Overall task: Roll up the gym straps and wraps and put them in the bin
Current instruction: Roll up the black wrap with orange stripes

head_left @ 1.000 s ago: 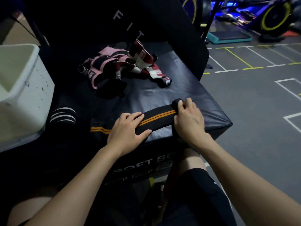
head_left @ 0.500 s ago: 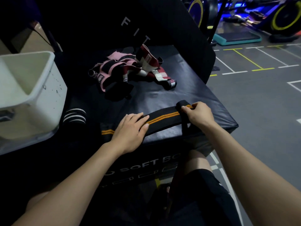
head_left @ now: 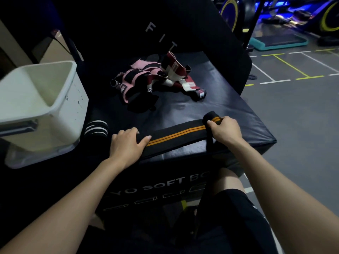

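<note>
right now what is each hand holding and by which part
The right hand grips the rolled end of the black wrap with orange stripes. The left hand presses flat on its unrolled length.

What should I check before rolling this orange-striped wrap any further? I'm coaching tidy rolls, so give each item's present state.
1. Right hand grips the started roll at the end of the orange-striped wrap: ok.
2. Left hand presses the wrap flat: ok.
3. Wrap lies straight between the hands: ok.
4. Wrap's far left end free: cannot tell, hidden under the hand.
5. White bin open and close by: ok.
6. Roll tightness: cannot tell.
</note>
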